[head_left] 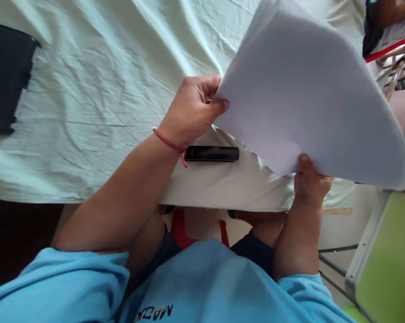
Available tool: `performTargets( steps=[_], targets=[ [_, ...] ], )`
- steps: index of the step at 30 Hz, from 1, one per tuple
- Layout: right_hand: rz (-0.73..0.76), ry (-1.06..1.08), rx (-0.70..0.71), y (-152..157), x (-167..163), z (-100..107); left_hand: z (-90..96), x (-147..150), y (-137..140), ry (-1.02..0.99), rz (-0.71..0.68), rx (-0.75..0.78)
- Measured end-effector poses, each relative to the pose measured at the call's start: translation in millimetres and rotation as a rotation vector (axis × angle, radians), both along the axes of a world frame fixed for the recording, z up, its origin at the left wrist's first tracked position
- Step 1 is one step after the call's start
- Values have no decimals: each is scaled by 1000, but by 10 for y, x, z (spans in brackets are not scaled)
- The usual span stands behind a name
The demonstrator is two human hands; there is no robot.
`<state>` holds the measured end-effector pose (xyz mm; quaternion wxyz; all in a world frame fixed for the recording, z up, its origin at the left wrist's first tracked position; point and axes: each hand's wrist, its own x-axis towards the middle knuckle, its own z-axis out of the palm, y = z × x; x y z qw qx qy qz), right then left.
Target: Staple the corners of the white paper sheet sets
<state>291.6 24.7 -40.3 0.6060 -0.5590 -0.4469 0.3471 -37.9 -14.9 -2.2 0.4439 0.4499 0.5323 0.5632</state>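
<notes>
I've got the white sheets [296, 98] up over the cloth-covered worktop [97, 103], left hand [195, 105] pinching their left corner, right hand [311, 181] their near edge, both hands' fingers [221, 106] closed on them; black stapler-like tool [212, 153] lies nearer the left

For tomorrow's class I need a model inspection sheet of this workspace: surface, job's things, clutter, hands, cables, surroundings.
Surface: pale green cloth, wrinkled, spread over the table.
Job's things: white sheets, held up and bowed; several layers show at the upper left edge.
Clutter: black elongated object, possibly a stapler, lying near the cloth's front edge; black case-like item at far left, partly out of frame.
Hands: left hand grips the sheets' left corner, thumb on top; right hand grips their lower edge, thumb on top.
Cables: nothing seen.
Surroundings: green panel with a metal edge at lower right; part of another person at upper right.
</notes>
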Motion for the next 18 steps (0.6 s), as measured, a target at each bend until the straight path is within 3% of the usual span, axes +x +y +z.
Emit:
performTargets(
  steps=[4, 10, 18],
  targets=[
    [-10, 5, 26, 7, 42, -27, 10, 4, 1, -30, -26, 49],
    [54, -55, -107, -33, 56, -25, -163, 3, 38, 88, -118, -77],
    [53, 81, -59, -29, 43, -12, -140, -3, 49, -184, -13, -135]
  ],
)
